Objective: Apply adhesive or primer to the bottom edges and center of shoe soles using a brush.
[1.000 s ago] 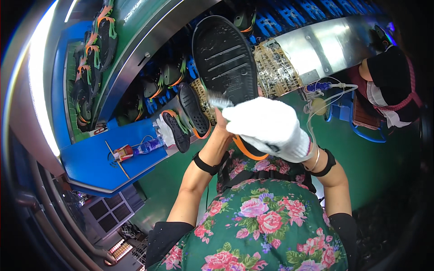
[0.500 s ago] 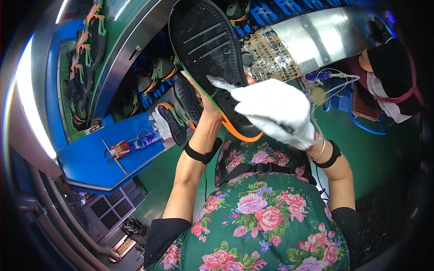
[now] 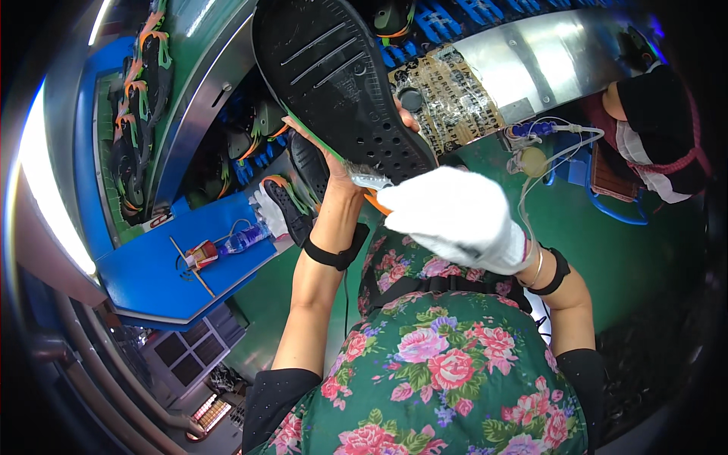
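Observation:
My bare left hand (image 3: 338, 171) is closed around a large black shoe sole (image 3: 326, 76) with grooves at the far end, round holes toward me and green and orange along its edge. Fingertips show at the sole's right side; the palm is hidden behind it. In a white glove, my right hand (image 3: 455, 221) grips a small brush (image 3: 368, 179), whose handle is covered by the glove. The brush's dark bristles are at the sole's near left edge, close to my left wrist; whether they touch it I cannot tell.
On the blue table (image 3: 144, 277) at left lie a plastic bottle (image 3: 244, 238) and a red packet (image 3: 202, 254). More soles (image 3: 287, 208) stand beside it. A metal ledge (image 3: 538, 64) with a taped cardboard patch (image 3: 447, 98) runs across the back. Another person (image 3: 652, 129) is at right.
The sole has shifted up and left in my left hand's hold. My right hand has drawn the brush down from the sole's middle to its near left edge.

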A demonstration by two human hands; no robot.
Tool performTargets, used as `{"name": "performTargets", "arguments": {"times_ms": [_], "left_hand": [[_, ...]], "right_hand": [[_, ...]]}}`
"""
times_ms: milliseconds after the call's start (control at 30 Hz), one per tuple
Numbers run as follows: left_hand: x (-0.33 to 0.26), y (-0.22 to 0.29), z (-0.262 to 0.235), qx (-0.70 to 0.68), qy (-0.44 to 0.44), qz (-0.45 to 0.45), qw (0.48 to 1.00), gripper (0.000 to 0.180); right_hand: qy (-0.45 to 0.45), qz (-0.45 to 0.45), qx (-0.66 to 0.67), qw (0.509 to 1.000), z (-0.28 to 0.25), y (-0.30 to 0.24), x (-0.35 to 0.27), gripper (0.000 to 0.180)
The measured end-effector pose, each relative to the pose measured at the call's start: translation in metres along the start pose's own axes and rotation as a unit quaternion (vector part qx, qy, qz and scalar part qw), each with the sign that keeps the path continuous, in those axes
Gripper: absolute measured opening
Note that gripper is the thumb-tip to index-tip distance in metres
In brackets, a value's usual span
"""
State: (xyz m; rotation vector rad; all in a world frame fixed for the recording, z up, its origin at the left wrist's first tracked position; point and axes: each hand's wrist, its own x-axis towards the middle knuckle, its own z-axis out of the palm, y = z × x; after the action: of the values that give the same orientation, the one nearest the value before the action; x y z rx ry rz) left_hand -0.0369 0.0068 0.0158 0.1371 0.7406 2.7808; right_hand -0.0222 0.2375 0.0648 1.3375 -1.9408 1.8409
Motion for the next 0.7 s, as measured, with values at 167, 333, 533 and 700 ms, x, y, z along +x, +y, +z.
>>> {"name": "performTargets", "arguments": {"times_ms": [167,333,533,700], "left_hand": [[0.007,0.008,0.0,0.027,-0.008,0.015,0.999,0.101],[0.014,0.011,0.003,0.017,-0.015,0.016,1.0,0.094],[0.021,0.016,0.003,0.043,-0.069,0.026,0.996,0.08],[0.022,0.018,0.001,0.052,-0.077,0.035,0.995,0.062]], "right_hand": [[0.024,0.055,-0.002,0.998,-0.004,-0.001,-0.002,0.031],[0.023,0.077,0.08,0.994,-0.008,-0.001,-0.004,0.037],[-0.013,0.032,0.006,0.999,-0.008,0.0,-0.009,0.038],[0.034,0.126,0.099,0.987,-0.008,-0.003,-0.013,0.035]]}}
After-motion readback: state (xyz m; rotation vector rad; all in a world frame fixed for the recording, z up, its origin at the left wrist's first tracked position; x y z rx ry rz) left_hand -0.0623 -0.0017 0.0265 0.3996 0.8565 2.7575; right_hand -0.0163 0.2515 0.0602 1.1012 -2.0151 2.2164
